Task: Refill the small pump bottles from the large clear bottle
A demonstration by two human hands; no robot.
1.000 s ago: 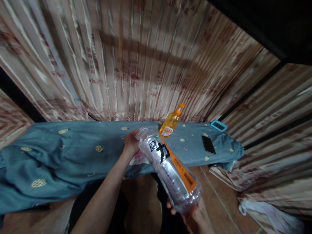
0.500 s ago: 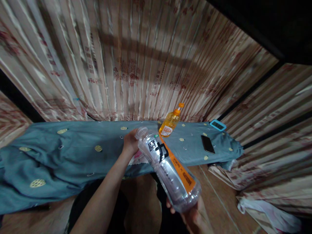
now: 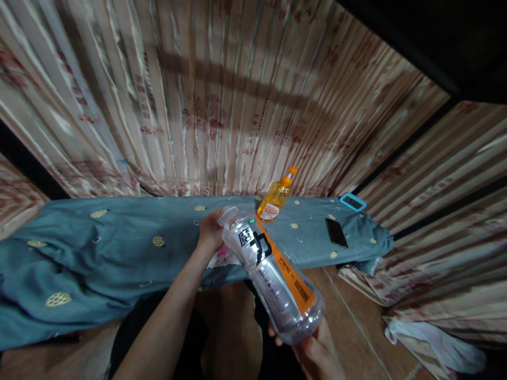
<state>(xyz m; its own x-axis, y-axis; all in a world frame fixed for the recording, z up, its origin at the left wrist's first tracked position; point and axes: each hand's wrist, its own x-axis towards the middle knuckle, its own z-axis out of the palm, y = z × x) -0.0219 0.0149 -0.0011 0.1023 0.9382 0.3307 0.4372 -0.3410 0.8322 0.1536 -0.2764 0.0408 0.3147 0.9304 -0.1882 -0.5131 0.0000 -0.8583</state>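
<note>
Gripped at both ends, the clear bottle (image 3: 271, 277) lies tilted across the middle of the view: the right hand (image 3: 312, 351) cups its base at about 5 o'clock, fingers curled under it, and the left hand (image 3: 209, 232) closes around the neck and white cap (image 3: 226, 215) at about 11 o'clock. The bottle hangs in the air just in front of the blue cloth (image 3: 119, 248), not resting on it.

Turning a cap calls for the base to be held firm, so, as I judge it, the right hand should clamp harder while the left fingers do the twisting. Keeping the neck higher than the base would guard against a spill.

An orange bottle (image 3: 276, 199) stands at 12 o'clock, a dark phone (image 3: 336, 233) and a teal-edged device (image 3: 353, 202) lie at 2 o'clock.
</note>
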